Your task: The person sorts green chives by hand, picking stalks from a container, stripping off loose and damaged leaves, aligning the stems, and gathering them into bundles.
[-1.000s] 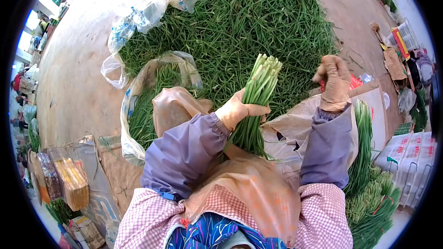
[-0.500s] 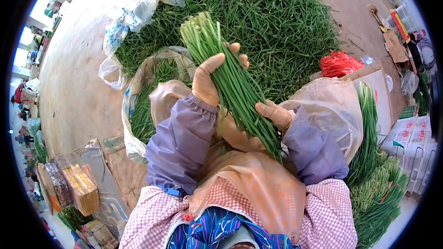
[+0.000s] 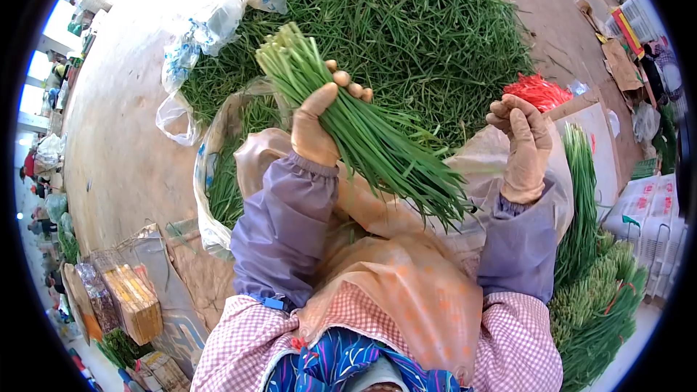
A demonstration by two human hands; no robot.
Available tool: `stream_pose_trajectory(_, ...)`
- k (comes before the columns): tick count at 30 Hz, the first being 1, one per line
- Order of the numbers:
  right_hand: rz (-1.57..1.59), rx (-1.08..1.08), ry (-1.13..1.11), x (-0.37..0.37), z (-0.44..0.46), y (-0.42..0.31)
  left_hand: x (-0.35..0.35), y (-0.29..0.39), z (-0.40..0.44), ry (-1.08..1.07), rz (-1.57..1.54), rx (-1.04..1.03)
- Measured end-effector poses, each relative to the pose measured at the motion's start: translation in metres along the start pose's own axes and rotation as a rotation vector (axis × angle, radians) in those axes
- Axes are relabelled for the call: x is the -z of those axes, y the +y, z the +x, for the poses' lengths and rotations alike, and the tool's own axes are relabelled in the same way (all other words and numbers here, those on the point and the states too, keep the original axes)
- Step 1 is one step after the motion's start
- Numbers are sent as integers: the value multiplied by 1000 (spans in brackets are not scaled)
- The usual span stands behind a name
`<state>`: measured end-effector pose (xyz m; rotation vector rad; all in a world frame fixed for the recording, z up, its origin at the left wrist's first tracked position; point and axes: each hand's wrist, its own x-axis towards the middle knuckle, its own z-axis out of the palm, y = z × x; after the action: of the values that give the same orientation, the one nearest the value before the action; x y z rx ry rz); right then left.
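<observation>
My gloved left hand [image 3: 319,120] is wrapped round a bunch of garlic chives [image 3: 377,145], pale cut ends up to the left and green tips down to the right. The bunch hangs over my lap, above the plastic apron [image 3: 406,276]. My right hand [image 3: 524,147], also gloved, is raised apart from the bunch, fingers curled in a pinch. It is just in front of a heap of red plastic ties [image 3: 541,91]. Whatever its fingertips hold, if anything, is too small to make out.
A large pile of loose chives [image 3: 406,43] lies ahead on plastic sheeting. Left of my knees is an open plastic bag [image 3: 207,210] with more chives. Tied bunches [image 3: 595,305] lie at my right. White crates [image 3: 650,210] stand beyond them, and boxes [image 3: 131,297] lie at left.
My right hand has left the bunch's lower end and moved up and right to the red ties. The left hand has shifted slightly left, and the bunch's tips now swing further right.
</observation>
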<state>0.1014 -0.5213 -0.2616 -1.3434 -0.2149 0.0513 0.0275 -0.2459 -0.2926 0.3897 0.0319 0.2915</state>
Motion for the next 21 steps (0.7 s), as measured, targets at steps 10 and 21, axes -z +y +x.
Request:
stream_pose_trajectory(10,-176,-141,-455,-93,16,-12,-3,-16,-13,-141,278,236)
stream_pose_trajectory(21,-38,-281,-278,-122,29,-5,-19,-15,-20,-99,403,382)
